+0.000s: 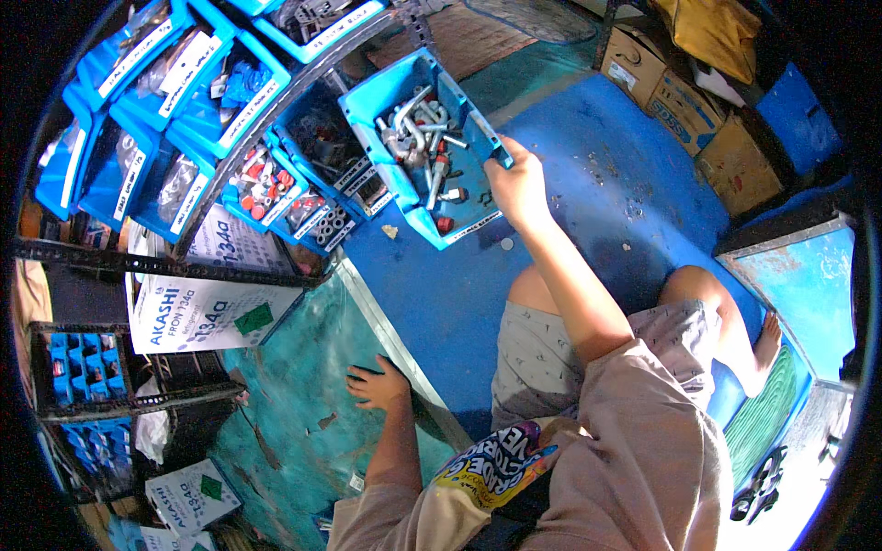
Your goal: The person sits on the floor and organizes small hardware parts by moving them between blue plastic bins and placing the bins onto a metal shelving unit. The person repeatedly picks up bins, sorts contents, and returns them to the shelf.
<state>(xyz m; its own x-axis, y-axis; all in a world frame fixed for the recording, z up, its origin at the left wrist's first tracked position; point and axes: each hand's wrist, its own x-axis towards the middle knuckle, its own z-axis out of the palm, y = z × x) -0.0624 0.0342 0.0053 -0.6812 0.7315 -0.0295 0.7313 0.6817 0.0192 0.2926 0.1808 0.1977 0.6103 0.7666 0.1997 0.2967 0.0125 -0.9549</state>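
Observation:
My right hand [516, 184] grips the right rim of a blue plastic parts bin [418, 219], its fingers closed over the edge. The bin is tilted, so its inside shows. In it lie loose metal pipe fittings [430, 138], several of them bent tubes, with a red-capped piece at the lower end. Down on the teal floor [303, 404], my left hand [378, 384] rests flat with its fingers spread, holding nothing.
Blue bins [197, 101] of small parts fill a dark metal rack at upper left. White cartons [207, 308] stand below. A blue floor panel [588, 156] with scattered specks spreads beyond my legs. Brown cardboard boxes [675, 101] line the far right, near a light-blue panel [799, 285].

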